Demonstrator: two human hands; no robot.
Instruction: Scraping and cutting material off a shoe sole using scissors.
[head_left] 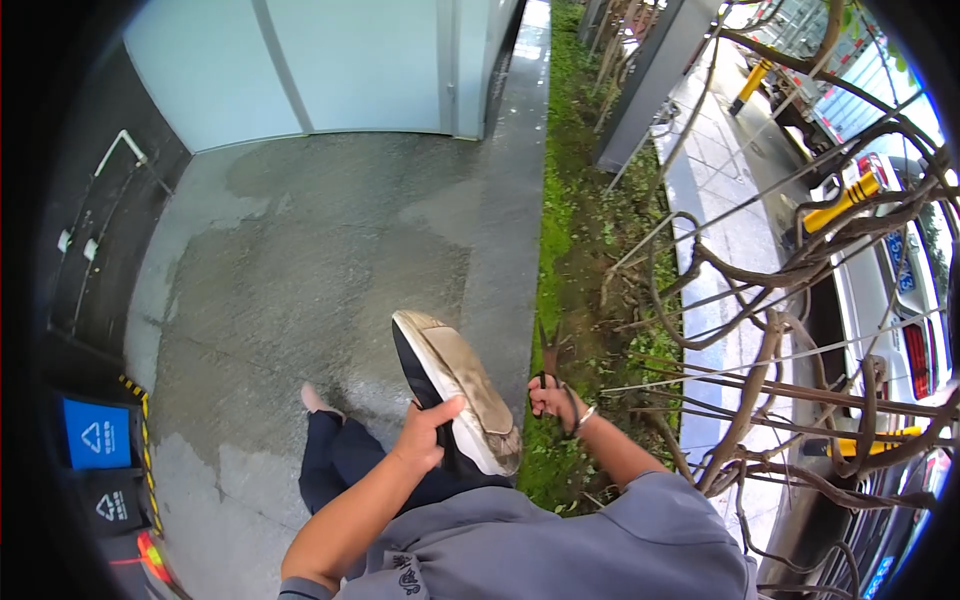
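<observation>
My left hand (428, 432) grips a shoe (455, 375) by its side, thumb pressed over the edge. Its worn tan sole and white midsole face up, and a dark upper shows along the left side. To the right, over the mossy strip, my right hand (556, 400) is closed round the dark handles of a pair of scissors (549, 350). The scissor blades point away from me and stand apart from the shoe. A bracelet (586, 418) circles my right wrist.
Damp concrete (300, 260) spreads ahead, with a pale panel wall (350, 70) beyond. Bare twisted vines (770, 370) crowd the right, before a white car (880, 280) and yellow-black posts (845, 205). Blue and black recycling bins (95, 432) stand at left. My leg (335, 455) is below.
</observation>
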